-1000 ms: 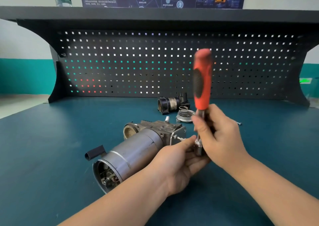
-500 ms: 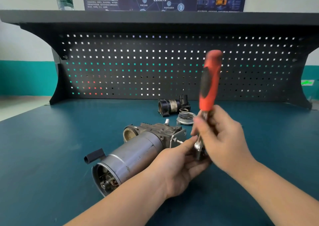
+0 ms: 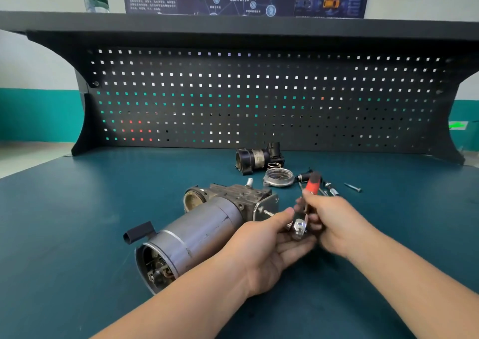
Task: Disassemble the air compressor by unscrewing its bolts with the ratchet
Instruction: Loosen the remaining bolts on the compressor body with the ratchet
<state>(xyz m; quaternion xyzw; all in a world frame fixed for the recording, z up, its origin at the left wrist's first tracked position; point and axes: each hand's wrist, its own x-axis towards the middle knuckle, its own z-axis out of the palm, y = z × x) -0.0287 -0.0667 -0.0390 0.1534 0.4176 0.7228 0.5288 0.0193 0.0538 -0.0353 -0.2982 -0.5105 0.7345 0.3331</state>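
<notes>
Ratchet (image 3: 300, 228) being gripped by right hand (image 3: 334, 224), fingers curled; left hand (image 3: 269, 242) cupping beneath its head, fingers relaxed, beside compressor (image 3: 207, 229) lying on counter (image 3: 77, 222).

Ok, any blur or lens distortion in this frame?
Head view: the ratchet handle and the right hand gripping it are motion-smeared; the air compressor stays fairly sharp; wide-angle bowing curves the pegboard and shelf edge.

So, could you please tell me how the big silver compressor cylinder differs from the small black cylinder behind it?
The big silver compressor cylinder is pale bare metal, the small black cylinder mostly black. The silver one is far bulkier. The left hand rests by it; the black one lies untouched near the pegboard. Both lie sideways.
</notes>
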